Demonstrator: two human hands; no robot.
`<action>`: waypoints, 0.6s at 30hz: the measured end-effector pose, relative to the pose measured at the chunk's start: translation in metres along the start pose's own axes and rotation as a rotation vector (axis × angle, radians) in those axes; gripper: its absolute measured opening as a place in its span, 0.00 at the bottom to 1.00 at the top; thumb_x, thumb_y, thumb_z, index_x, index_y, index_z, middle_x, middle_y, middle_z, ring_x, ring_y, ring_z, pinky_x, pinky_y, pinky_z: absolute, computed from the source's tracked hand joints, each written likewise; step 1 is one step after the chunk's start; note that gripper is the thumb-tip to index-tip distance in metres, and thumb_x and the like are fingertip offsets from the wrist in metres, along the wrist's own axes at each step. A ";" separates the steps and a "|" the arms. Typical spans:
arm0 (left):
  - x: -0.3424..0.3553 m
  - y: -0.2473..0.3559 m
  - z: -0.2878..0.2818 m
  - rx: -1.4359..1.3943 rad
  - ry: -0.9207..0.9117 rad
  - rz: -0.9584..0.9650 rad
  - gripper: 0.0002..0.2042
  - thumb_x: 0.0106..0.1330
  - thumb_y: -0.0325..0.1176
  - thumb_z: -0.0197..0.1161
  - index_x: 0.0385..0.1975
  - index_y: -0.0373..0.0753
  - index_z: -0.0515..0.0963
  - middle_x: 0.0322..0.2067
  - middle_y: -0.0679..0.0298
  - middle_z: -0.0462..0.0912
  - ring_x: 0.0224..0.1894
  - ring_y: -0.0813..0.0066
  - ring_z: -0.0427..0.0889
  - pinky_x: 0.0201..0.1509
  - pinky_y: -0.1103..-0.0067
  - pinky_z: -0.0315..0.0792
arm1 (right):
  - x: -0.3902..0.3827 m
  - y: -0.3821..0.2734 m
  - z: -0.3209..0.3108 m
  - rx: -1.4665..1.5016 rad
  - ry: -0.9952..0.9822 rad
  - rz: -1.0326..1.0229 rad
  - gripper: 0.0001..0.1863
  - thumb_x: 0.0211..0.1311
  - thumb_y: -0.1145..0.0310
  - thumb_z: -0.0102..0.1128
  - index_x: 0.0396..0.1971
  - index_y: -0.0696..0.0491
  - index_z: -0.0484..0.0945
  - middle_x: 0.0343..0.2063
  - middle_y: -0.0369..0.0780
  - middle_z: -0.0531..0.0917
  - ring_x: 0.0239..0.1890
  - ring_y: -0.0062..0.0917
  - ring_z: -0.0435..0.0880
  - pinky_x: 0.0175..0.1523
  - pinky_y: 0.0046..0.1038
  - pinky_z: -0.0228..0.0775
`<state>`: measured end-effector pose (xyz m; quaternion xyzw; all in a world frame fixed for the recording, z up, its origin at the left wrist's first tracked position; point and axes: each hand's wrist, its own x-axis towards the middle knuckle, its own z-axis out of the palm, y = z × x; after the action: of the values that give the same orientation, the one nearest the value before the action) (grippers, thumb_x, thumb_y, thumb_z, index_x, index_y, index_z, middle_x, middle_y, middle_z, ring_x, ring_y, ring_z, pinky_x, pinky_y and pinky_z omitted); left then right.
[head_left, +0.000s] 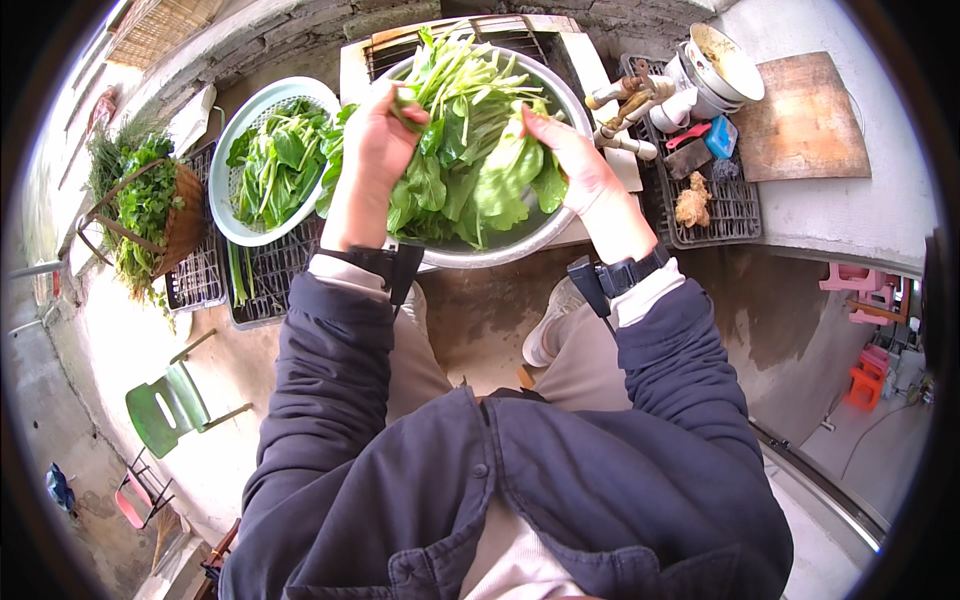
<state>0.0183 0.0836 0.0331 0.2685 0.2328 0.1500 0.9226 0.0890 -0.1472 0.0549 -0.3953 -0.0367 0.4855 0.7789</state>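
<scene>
Centrally, we see leafy greens heaped in round metal basin. Left hand: raised over basin's left side, fingers curled around some greens. Right hand: opposite, thumb and fingers gripping leaves. Both forearms extended forward. Outward, we note colander just left, wooden board far right, damp-patched floor below. Materials: leaves broad, overlapping; stems pale, slender; colander round, perforated; board flat, stained.
</scene>
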 end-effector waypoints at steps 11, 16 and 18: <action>-0.033 -0.049 0.032 0.983 -0.349 -0.041 0.26 0.50 0.42 0.76 0.43 0.36 0.73 0.33 0.65 0.79 0.32 0.79 0.77 0.39 0.84 0.70 | 0.003 0.000 0.000 -0.139 0.311 -0.069 0.15 0.66 0.60 0.59 0.45 0.54 0.78 0.37 0.37 0.83 0.39 0.19 0.82 0.45 0.21 0.74; -0.032 -0.067 0.029 0.931 -0.378 0.105 0.23 0.47 0.36 0.77 0.39 0.34 0.73 0.30 0.63 0.80 0.30 0.79 0.78 0.37 0.82 0.72 | 0.009 -0.001 0.002 -0.430 0.356 -0.277 0.17 0.60 0.61 0.67 0.43 0.56 0.80 0.36 0.35 0.84 0.37 0.17 0.81 0.44 0.20 0.72; -0.031 -0.066 0.028 0.861 -0.409 0.053 0.22 0.47 0.35 0.77 0.38 0.34 0.74 0.28 0.63 0.80 0.28 0.79 0.77 0.34 0.81 0.73 | 0.009 -0.005 -0.002 -0.613 0.408 -0.324 0.19 0.59 0.61 0.68 0.43 0.59 0.80 0.36 0.37 0.84 0.37 0.16 0.81 0.44 0.19 0.72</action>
<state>0.0162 0.0059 0.0278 0.6562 0.0804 0.0073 0.7502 0.0985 -0.1426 0.0538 -0.6867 -0.0862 0.2345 0.6826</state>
